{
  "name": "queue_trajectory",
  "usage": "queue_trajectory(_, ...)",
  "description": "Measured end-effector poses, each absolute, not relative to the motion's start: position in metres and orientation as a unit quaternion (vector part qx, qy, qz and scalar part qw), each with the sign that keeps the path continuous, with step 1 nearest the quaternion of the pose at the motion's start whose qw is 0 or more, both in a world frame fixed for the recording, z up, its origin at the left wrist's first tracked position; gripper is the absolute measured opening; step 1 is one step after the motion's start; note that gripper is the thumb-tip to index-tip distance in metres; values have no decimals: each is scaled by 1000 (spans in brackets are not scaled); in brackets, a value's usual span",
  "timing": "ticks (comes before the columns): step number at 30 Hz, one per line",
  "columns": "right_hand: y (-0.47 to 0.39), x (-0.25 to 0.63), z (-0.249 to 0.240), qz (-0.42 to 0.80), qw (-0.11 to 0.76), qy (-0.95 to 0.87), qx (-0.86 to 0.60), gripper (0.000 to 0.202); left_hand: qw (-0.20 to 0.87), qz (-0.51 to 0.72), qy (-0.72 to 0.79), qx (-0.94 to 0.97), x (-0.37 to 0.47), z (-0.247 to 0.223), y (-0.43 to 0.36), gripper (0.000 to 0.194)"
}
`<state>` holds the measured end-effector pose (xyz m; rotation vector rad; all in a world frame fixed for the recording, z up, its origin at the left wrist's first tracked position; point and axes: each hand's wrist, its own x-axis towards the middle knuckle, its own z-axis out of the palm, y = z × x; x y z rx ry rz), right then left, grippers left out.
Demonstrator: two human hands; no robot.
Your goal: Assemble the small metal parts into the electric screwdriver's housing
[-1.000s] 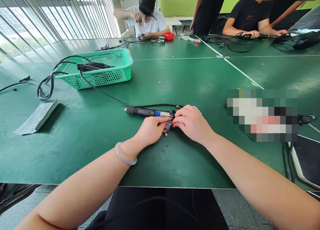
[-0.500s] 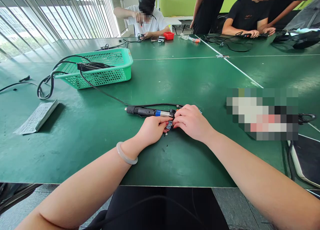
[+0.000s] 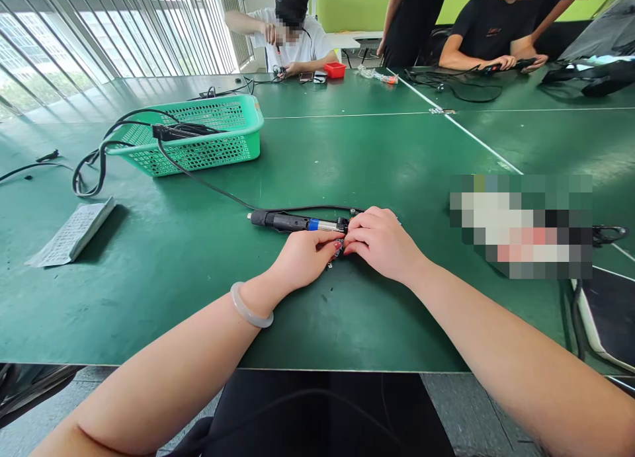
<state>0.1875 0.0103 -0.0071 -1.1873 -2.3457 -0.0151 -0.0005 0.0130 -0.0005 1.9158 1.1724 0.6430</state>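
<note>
A slim black device (image 3: 280,221) with a blue band and a silver section lies on the green table. A cable runs behind it. My left hand (image 3: 305,257), a pale bangle on its wrist, sits at the near side with thumb and forefinger closed on a small circuit board (image 3: 340,247). Only a bit of the board shows between my hands. Fingers bent, my right hand (image 3: 381,242) closes around the device's right end and hides most of it. Fingertips of both hands nearly meet at the board. Tiny dark bits (image 3: 325,297) lie just in front.
A green plastic basket (image 3: 248,139) holding black cables stands at the back left, with a folded paper pad (image 3: 74,232) nearer. A blurred-out object (image 3: 520,225) and a dark, white-edged item (image 3: 610,311) are at right. Co-workers sit across the table, near a red box (image 3: 335,70).
My left thumb has shifted over the circuit board, so less of it shows. My right hand stays nearly in place. Across the table, a co-worker's hands have raised a black item slightly.
</note>
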Motion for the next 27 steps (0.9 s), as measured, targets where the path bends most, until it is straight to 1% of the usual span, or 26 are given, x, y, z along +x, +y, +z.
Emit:
queue_trajectory(4, 10, 188, -7, -4, 251, -863, -438, 13, 400, 249, 455, 756, -1, -1, 13, 29)
queue_trajectory(11, 11, 190, -8, 6, 272, -846, -457, 15, 398, 241, 478, 745, 1, 1, 13, 33)
queue_trajectory(27, 13, 190, -10, 35, 273, -859, -433, 9, 378, 228, 488, 753, 1, 4, 10, 39)
